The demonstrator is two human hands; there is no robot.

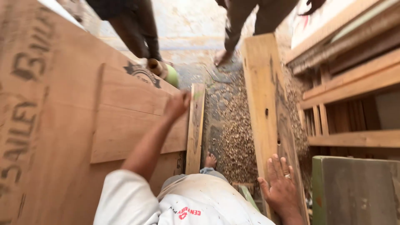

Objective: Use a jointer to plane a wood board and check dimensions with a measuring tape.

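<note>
My left hand [177, 104] reaches forward and grips the top edge of a narrow plywood strip [195, 133] that stands upright against a big plywood sheet [62, 125] on the left. My right hand [280, 186] lies flat with fingers spread on the face of a long wooden plank [266, 104] that leans on my right side. My bare foot [210, 160] shows below, between the strip and the plank.
Wood shavings [235, 133] cover the floor between the boards. Two other people's legs [141, 33] and a bare foot [223, 58] stand ahead. A wooden frame rack [354, 91] fills the right. A green-edged slab [354, 189] sits at bottom right.
</note>
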